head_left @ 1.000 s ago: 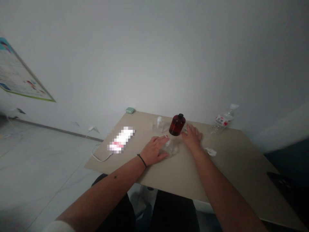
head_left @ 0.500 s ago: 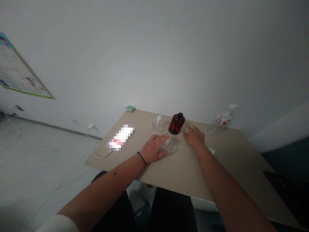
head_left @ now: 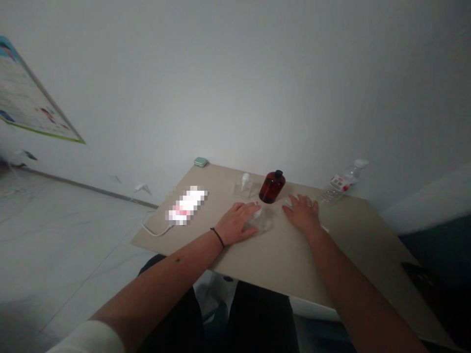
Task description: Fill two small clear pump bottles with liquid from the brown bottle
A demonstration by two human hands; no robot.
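My left hand (head_left: 237,224) is curled round a small clear bottle (head_left: 263,223) with a whitish top, which stands on the table; the fingers partly cover it. My right hand (head_left: 303,212) lies palm down on the table with its fingers apart, right of a dark amber bottle (head_left: 272,189) with a black cap. By its thumb is a small pale thing, too blurred to name. Behind my left hand stands a second clear bottle (head_left: 244,186) with a white top. A small white piece (head_left: 325,229) shows partly beside my right wrist.
On the beige table (head_left: 272,267), a lit, blurred-out phone (head_left: 187,206) with a white cable (head_left: 156,234) lies at the left. A green tin (head_left: 200,162) sits in the far left corner. A clear water bottle (head_left: 340,184) stands at the back right, near the wall (head_left: 235,98).
My right hand has shifted slightly right and towards me, away from the amber bottle, its fingers more spread. My left hand stays at the clear bottle. The view has tilted slightly.
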